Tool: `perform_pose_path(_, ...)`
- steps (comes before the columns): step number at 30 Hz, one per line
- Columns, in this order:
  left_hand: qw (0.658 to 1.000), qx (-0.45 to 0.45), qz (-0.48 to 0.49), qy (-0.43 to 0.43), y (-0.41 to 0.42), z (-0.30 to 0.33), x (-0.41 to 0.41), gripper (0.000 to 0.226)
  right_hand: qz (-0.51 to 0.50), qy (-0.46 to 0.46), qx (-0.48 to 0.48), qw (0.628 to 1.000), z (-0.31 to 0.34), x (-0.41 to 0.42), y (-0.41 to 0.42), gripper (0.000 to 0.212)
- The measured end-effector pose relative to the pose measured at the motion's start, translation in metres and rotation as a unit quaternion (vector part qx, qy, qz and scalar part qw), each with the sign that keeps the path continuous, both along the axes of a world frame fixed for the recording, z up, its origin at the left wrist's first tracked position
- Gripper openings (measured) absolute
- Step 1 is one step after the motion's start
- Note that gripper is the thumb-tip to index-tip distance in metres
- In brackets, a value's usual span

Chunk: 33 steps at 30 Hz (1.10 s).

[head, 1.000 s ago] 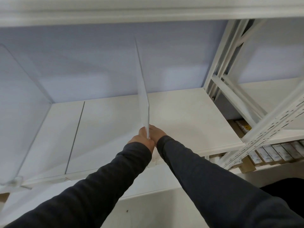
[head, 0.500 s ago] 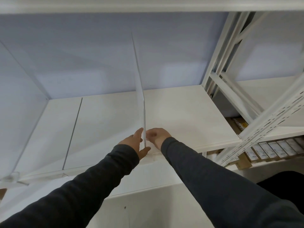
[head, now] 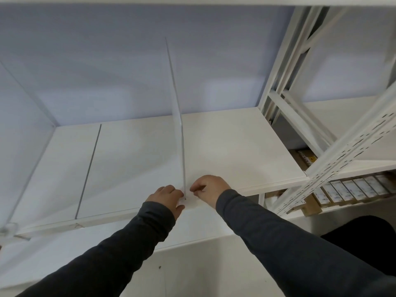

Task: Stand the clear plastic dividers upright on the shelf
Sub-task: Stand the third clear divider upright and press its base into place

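A clear plastic divider (head: 179, 123) stands upright on the white shelf (head: 225, 146), running from the front edge back toward the wall. My left hand (head: 166, 197) rests against the foot of the divider from the left, at the shelf's front lip. My right hand (head: 209, 187) is on the right side of that foot, fingers curled and pinching near the base. A second clear divider (head: 25, 133) stands upright at the far left of the shelf, its clear foot at the front rail.
A thin dark seam (head: 89, 170) runs front to back across the shelf left of the middle. White perforated uprights (head: 334, 151) close the shelf's right end. Behind them, a lower shelf holds a row of boxes (head: 353, 188). Another shelf board hangs overhead.
The divider has come down onto the shelf and stands straighter. My hands have slid from gripping its front edge to either side of its foot. The view has tilted slightly.
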<state>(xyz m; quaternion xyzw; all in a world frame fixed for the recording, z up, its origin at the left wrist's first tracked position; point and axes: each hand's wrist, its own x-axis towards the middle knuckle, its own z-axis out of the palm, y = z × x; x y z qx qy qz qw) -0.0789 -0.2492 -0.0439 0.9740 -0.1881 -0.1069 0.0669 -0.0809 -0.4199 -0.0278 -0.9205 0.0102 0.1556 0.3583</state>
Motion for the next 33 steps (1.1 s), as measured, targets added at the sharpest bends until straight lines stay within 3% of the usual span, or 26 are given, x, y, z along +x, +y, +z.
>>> perform_pose_path(6,0.999,0.001,0.009,-0.034,0.001,-0.008,-0.002,0.033,0.087,-0.075,-0.126,0.985,-0.009,-0.019,0.005,0.027)
perform_pose_path(16,0.997,0.009,-0.034,-0.065,-0.004,-0.012,0.009,0.025,0.055,-0.173,-0.146,0.973,-0.033,-0.023,0.017,0.023)
perform_pose_path(23,0.995,-0.040,-0.043,-0.078,-0.005,-0.014,0.008,0.021,0.070,-0.195,-0.148,0.967,-0.038,-0.017,0.013,0.022)
perform_pose_path(33,0.992,0.003,-0.097,-0.083,-0.045,-0.010,0.011,0.023,0.047,-0.185,-0.154,0.969,-0.034,-0.019,-0.025,0.021)
